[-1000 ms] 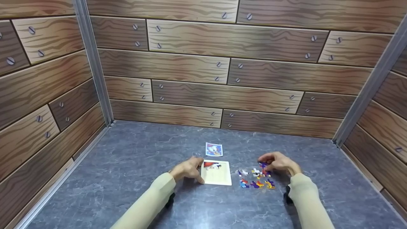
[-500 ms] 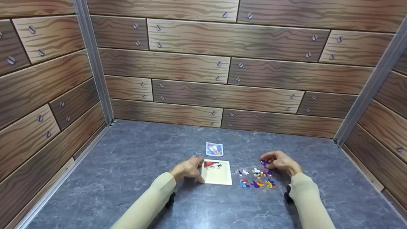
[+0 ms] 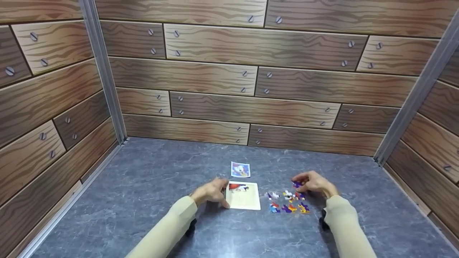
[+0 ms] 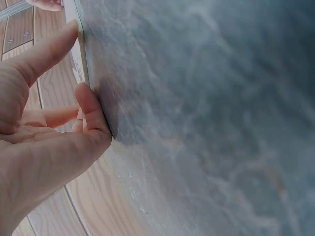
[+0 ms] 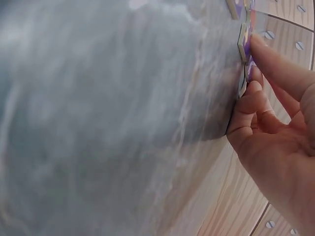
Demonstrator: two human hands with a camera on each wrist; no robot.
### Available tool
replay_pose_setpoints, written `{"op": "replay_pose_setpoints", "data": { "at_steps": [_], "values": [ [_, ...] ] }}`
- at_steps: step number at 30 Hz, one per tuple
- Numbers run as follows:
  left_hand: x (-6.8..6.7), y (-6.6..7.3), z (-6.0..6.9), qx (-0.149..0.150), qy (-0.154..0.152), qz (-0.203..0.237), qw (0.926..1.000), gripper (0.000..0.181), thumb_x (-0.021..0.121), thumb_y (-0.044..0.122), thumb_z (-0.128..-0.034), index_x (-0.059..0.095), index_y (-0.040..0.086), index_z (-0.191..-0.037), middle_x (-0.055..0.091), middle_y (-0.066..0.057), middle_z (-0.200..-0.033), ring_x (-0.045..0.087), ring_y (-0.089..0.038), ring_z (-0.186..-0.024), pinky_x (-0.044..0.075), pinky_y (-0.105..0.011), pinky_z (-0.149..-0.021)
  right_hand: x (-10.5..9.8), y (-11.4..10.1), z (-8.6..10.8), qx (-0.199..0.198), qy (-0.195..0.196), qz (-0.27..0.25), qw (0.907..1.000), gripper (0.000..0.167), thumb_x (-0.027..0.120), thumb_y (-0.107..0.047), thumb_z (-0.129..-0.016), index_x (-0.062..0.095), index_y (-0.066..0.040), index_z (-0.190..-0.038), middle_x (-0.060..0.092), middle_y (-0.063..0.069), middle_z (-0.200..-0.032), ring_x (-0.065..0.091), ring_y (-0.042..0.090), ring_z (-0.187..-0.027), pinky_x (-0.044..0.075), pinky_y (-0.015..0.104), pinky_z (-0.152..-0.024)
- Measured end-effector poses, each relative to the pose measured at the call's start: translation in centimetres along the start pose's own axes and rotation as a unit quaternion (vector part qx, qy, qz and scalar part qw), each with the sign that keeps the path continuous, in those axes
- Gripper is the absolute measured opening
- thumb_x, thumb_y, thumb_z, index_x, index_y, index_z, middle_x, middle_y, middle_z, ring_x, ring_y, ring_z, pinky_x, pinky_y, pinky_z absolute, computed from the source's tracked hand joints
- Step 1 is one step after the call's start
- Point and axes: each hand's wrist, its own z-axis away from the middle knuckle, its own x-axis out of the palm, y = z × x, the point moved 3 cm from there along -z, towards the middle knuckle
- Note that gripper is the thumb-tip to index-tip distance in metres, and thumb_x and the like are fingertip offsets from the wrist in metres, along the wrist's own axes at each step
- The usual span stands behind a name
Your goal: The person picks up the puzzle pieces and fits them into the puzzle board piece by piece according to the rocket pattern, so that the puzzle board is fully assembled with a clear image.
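Little has moved: right hand pinches one purple piece, spread left hand touches one tray.

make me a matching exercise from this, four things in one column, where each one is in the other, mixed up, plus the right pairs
1. card
2. left hand
3. board
4. right hand

a. touching a purple piece
b. at the board's left edge
c. lying just beyond the board
d. between left hand and loose pieces

Pairs: 1-c, 2-b, 3-d, 4-a
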Motion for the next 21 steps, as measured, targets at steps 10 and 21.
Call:
{"op": "replay_pose_setpoints", "data": {
  "at_steps": [10,21],
  "values": [
    [-0.13,0.29,-0.26,0.016,0.002,-0.005,0.9999,0.054,0.089,0.008,-0.0655,0.06,0.004,-0.111,0.061,-0.011,-0.11,0.053,-0.026,-0.105,0.044,-0.044,-0.099,-0.27,-0.55,-0.22,0.0,0.011,-0.026,0.9996,0.04,0.077,0.002,-0.075,0.066,0.002,-0.113,0.065,0.016,-0.108,0.056,0.022,-0.093,0.047,0.028,-0.076],
    [0.01,0.16,0.09,0.036,0.011,-0.025,0.999,0.046,0.089,0.008,-0.0647,0.058,0.002,-0.098,0.058,-0.01,-0.097,0.045,-0.02,-0.09,0.045,-0.039,-0.086,0.22,-0.87,0.02,0.022,0.006,-0.101,0.9947,0.032,0.067,0.0,-0.088,0.063,0.003,-0.12,0.069,0.015,-0.106,0.061,0.016,-0.079,0.052,0.031,-0.067]
  ]
}}
